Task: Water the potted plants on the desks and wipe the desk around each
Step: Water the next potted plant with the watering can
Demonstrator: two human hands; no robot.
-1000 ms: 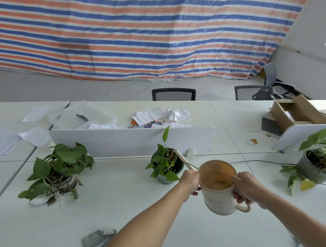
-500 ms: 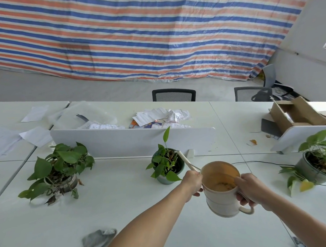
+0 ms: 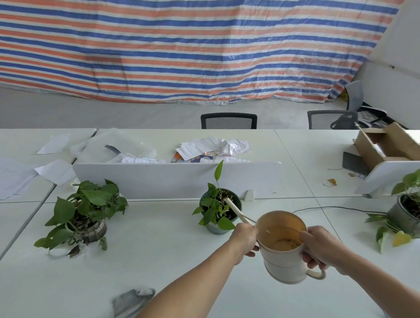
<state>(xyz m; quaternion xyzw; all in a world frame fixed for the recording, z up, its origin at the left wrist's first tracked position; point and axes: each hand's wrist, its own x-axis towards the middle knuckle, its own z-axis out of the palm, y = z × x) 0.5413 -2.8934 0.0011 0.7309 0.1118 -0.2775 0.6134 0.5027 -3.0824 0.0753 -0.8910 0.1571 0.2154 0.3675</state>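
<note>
A striped tarp point(image 3: 198, 50) hangs behind a row of white desks point(image 3: 160, 258) in a bare office; at the near desk a person holds a beige can point(image 3: 282, 259) clear of the surface in both hands. The right hand point(image 3: 322, 247) is wrapped round the handle, fingers curled through it; the left hand point(image 3: 243, 239) is closed on the foot of the spout point(image 3: 236, 209), where it joins the can. The spout's long axis runs up and away to the left of that hand, and its tip sits over the soil of the middle plant point(image 3: 218, 212), just beyond the left knuckles; some water shows at the bottom of the can, though no stream can be made out. The left hand is the nearer to the pot, so it likely steers while the right tips. A second plant point(image 3: 83, 214) stands well off to the left of the left hand; a third point(image 3: 416, 206) well off to the right of the right hand. A grey cloth point(image 3: 129, 306) lies on the desk beside the left forearm, nearer the person; the wiping appears not yet begun.
</note>
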